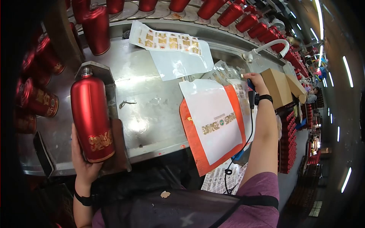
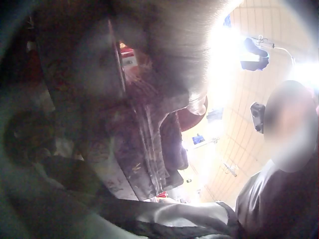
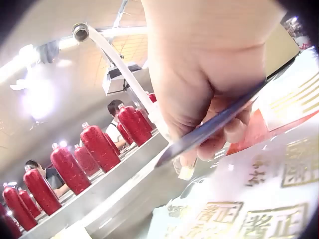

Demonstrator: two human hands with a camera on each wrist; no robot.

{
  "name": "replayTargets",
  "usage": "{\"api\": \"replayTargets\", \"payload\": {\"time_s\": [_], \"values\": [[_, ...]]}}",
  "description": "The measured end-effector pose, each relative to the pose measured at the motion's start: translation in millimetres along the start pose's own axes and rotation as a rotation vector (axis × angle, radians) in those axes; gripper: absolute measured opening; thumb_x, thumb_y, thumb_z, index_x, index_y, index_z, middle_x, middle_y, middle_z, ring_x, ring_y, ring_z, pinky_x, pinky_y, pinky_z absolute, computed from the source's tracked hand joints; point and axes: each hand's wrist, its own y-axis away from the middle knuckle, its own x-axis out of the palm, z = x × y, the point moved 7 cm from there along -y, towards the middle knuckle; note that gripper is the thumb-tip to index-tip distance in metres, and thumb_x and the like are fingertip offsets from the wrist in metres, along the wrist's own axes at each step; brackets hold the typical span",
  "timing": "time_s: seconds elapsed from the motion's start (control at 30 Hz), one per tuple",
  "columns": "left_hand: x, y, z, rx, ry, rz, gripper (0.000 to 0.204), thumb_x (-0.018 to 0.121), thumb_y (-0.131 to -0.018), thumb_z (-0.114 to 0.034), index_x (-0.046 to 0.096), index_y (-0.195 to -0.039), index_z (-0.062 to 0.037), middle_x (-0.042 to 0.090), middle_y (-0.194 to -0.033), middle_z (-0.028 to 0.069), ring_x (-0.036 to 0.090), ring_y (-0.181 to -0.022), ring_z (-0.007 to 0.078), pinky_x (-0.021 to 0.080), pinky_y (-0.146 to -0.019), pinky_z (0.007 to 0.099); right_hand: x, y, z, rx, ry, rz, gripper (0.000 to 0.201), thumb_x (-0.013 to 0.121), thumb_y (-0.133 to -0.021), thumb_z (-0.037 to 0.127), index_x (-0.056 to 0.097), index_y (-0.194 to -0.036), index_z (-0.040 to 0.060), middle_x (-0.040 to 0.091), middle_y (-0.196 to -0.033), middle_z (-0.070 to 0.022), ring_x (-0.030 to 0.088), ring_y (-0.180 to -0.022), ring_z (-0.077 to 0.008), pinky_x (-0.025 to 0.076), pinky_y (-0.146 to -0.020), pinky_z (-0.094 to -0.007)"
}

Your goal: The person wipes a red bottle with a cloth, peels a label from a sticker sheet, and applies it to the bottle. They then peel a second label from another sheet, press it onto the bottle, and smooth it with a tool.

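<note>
A red bottle [image 1: 89, 110] with gold lettering leans on a dark metal rest [image 1: 120, 140], its neck pointing away from the body. My left hand [image 1: 84, 163] grips its lower end from the left and below; the fingers beneath are hidden. In the left wrist view that hand [image 2: 174, 55] is dark and blurred. On the right, my right hand [image 1: 255, 81] is above clear sticker sheets. The right wrist view shows this hand [image 3: 209, 64] holding a flat blue tool [image 3: 209, 127] and pinching a small pale gold piece [image 3: 186, 173] at its fingertips. Gold-lettered stickers [image 3: 259, 221] lie below.
An orange-red sheet [image 1: 192, 146] under a white printed sheet [image 1: 213, 114] lies at the bench's right. Label sheets [image 1: 171, 41] lie farther back. Red bottles [image 1: 96, 30] stand left and along the back conveyor. A white tap [image 1: 266, 46] and cardboard box [image 1: 275, 87] are at the right.
</note>
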Motion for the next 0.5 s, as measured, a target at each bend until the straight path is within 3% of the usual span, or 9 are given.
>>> {"api": "replayTargets", "payload": {"time_s": [0.1,0.2,0.23,0.27,0.3,0.33,0.37,0.4,0.5], "values": [[-2,2,4,0.025,-0.051,0.012,0.110,0.074,-0.080,-0.057,0.020,-0.153,0.0032,0.035,-0.152,0.0232,0.042,-0.137,0.0335,0.033,-0.112,0.0412,26,7,45,-0.165,-0.020,0.083,0.017,0.075,-0.084,0.016,0.069,-0.093,0.0025,0.070,-0.081,-0.0049,0.063,-0.070,-0.0112,0.047,-0.065,-0.0237],[-3,-1,-1,0.037,-0.091,0.006,0.105,0.075,-0.081,-0.052,0.022,-0.153,0.0028,0.035,-0.152,0.0239,0.040,-0.138,0.0357,0.032,-0.112,0.0423,74,16,87,-0.221,-0.013,0.284,0.016,0.073,-0.084,0.015,0.069,-0.092,0.0010,0.072,-0.086,-0.0066,0.067,-0.080,-0.0130,0.049,-0.073,-0.0252],[-2,-1,-3,0.059,-0.087,0.021,0.105,0.075,-0.081,-0.052,0.022,-0.153,0.0028,0.035,-0.152,0.0239,0.040,-0.138,0.0357,0.032,-0.112,0.0423,89,-1,84,-0.288,0.024,0.364,0.017,0.075,-0.078,0.014,0.072,-0.086,-0.0001,0.073,-0.082,-0.0085,0.067,-0.076,-0.0149,0.051,-0.071,-0.0299],[-4,-1,-5,0.074,-0.134,0.006,0.103,0.076,-0.080,-0.047,0.023,-0.153,0.0022,0.035,-0.153,0.0235,0.039,-0.139,0.0365,0.031,-0.113,0.0425,97,-15,80,-0.333,0.287,0.312,0.018,0.075,-0.075,0.017,0.075,-0.085,0.0017,0.073,-0.079,-0.0111,0.068,-0.074,-0.0189,0.052,-0.071,-0.0328],[-4,-1,-8,0.097,-0.175,-0.006,0.101,0.078,-0.079,-0.041,0.024,-0.153,0.0016,0.035,-0.153,0.0231,0.038,-0.139,0.0373,0.031,-0.113,0.0427,109,-1,101,-0.504,0.735,0.279,0.021,0.074,-0.071,0.019,0.076,-0.085,0.0036,0.072,-0.080,-0.0166,0.068,-0.073,-0.0280,0.054,-0.070,-0.0372],[-5,-3,-15,0.064,-0.252,-0.011,0.101,0.081,-0.075,-0.034,0.026,-0.152,0.0002,0.034,-0.154,0.0216,0.036,-0.139,0.0385,0.029,-0.113,0.0429,116,-2,101,-0.446,0.993,0.162,0.023,0.075,-0.069,0.021,0.077,-0.084,0.0041,0.071,-0.087,-0.0208,0.068,-0.079,-0.0357,0.055,-0.075,-0.0418],[-6,-3,-18,0.041,-0.203,-0.024,0.104,0.083,-0.071,-0.028,0.024,-0.153,-0.0011,0.031,-0.156,0.0204,0.035,-0.139,0.0389,0.029,-0.113,0.0430,115,-9,96,-0.300,1.010,0.034,0.023,0.074,-0.069,0.020,0.077,-0.087,0.0043,0.072,-0.092,-0.0208,0.069,-0.087,-0.0377,0.056,-0.079,-0.0445],[-6,-10,-28,0.115,-0.184,-0.028,0.101,0.080,-0.073,-0.023,0.023,-0.154,-0.0019,0.029,-0.157,0.0189,0.033,-0.141,0.0373,0.027,-0.115,0.0430,112,-12,91,-0.323,1.013,-0.063,0.025,0.073,-0.071,0.016,0.076,-0.093,0.0046,0.071,-0.101,-0.0206,0.069,-0.096,-0.0375,0.055,-0.084,-0.0442],[-11,-11,-44,0.186,-0.212,-0.032,0.101,0.079,-0.072,-0.015,0.022,-0.155,-0.0031,0.027,-0.159,0.0171,0.030,-0.144,0.0348,0.026,-0.117,0.0432,114,32,131,-0.225,0.948,-0.117,0.029,0.070,-0.077,0.015,0.075,-0.104,0.0058,0.069,-0.112,-0.0192,0.067,-0.104,-0.0357,0.055,-0.088,-0.0437]]}}
